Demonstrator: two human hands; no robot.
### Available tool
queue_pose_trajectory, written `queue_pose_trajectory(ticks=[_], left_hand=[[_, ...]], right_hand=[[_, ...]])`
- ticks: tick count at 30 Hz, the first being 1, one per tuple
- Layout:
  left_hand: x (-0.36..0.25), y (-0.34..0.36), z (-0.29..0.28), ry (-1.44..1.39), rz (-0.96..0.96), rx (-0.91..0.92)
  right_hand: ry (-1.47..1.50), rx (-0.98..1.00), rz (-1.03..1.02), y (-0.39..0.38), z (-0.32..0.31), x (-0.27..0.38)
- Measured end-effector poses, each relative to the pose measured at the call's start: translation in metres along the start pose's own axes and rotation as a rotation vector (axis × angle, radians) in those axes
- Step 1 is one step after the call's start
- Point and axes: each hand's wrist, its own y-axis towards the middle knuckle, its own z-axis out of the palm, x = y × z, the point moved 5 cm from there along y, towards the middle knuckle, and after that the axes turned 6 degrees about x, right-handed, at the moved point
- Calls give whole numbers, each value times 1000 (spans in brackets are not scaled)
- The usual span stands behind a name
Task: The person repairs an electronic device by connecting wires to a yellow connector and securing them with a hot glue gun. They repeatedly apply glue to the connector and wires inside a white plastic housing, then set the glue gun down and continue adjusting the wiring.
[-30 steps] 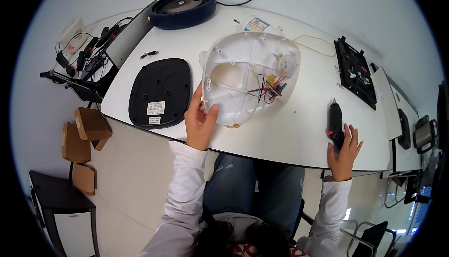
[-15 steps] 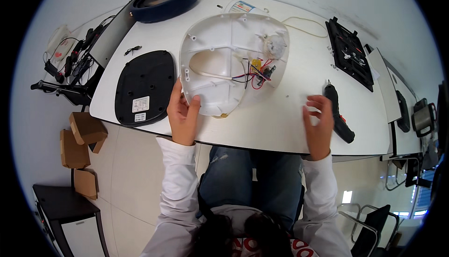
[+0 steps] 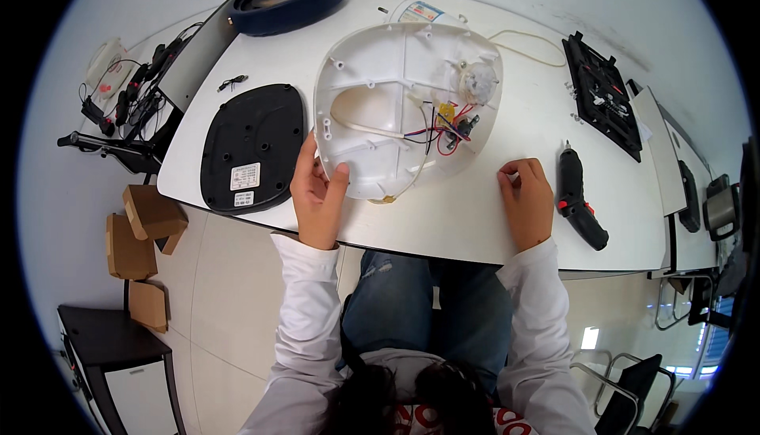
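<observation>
The left hand (image 3: pixel 321 189) grips the near-left rim of a white plastic housing (image 3: pixel 396 87), thumb on the inside and fingers around the outer wall. The housing lies open side up on the white table (image 3: pixel 459 229), ahead and to the right of that hand. Inside it, farther from the left hand, sit a bundle of coloured wires (image 3: pixel 450 136), a yellow component (image 3: pixel 446 111) and a round translucent part (image 3: pixel 479 84). The right hand (image 3: pixel 526 201) is low over the table, to the right of the housing and apart from it, fingers curled in toward the thumb; whether they pinch something small cannot be told. Just to the right of this hand lies a black cordless screwdriver (image 3: pixel 571 182), its tip pointing away from the person; beyond, farther right, is an open black tool case (image 3: pixel 606 102). Directly left of the left hand, a black base cover (image 3: pixel 255 148) with two white labels lies flat, and past it is a small black cable (image 3: pixel 233 82). Well ahead of the left hand rests a dark blue round base (image 3: pixel 289 0), and beyond the housing a white labelled cylinder (image 3: pixel 423 12).
</observation>
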Motion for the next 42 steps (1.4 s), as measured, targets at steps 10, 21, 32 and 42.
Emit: queue_pose_trajectory(ticks=[10,21,32,42], left_hand=[[4,1,1,66,-74,25],[5,-3,0,229,-88,-12],[5,-6,0,128,-124,-3],[10,6,-5,-142,-120,-67]], right_hand=[[-82,13,-60,-6,0,3],[-67,44,-107,-7,-1,6],[-48,2,-138,-7,-3,6],[9,12,-89,-3,0,-2]])
